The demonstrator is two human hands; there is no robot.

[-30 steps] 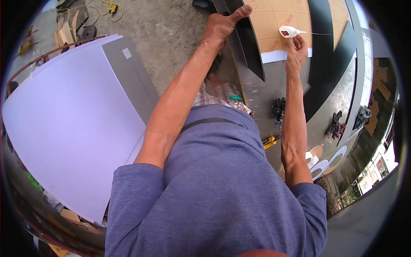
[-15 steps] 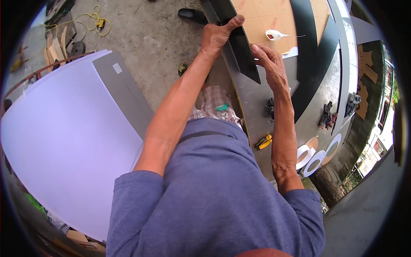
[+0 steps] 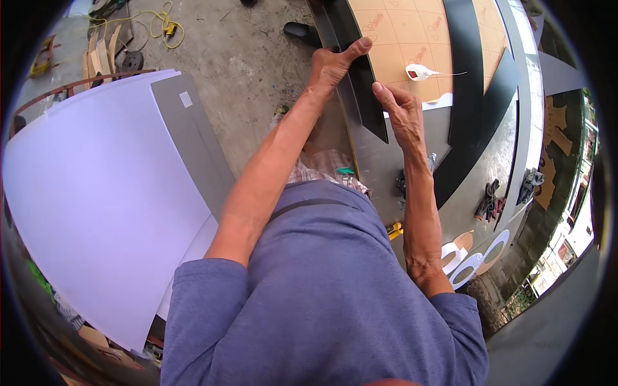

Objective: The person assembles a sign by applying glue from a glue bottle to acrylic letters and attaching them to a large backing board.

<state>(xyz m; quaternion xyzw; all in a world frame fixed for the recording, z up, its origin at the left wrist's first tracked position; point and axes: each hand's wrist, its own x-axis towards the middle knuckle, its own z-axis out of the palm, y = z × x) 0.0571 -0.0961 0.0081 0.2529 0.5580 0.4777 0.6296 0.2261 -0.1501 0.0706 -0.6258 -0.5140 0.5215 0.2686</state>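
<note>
A long black strip (image 3: pixel 367 103) with a folded-up side and a pointed near end lies along the left edge of the worktable. My left hand (image 3: pixel 333 66) is closed around it, thumb across the top and the other fingers hidden. At the strip's right edge is my right hand (image 3: pixel 405 116), its fingers curled and its thumb tip touching that edge. A small white squeeze bottle (image 3: pixel 419 73) with a thin needle tip lies to the right, on brown paper-covered sheet (image 3: pixel 402 32). More black strips (image 3: pixel 467 77) lie beyond it.
On the grey table (image 3: pixel 421 128) are dark gloves (image 3: pixel 491 201), a yellow-handled tool (image 3: pixel 395 229) and white rings (image 3: pixel 466 270). Large white sheets (image 3: pixel 103 193) stand to my left. A yellow cord (image 3: pixel 168 29) and a black shoe (image 3: pixel 299 30) are on the concrete floor.
My right hand has shifted slightly nearer to me along the strip's edge, fingers more curled. My left hand keeps its hold. The whole view has shifted a little.
</note>
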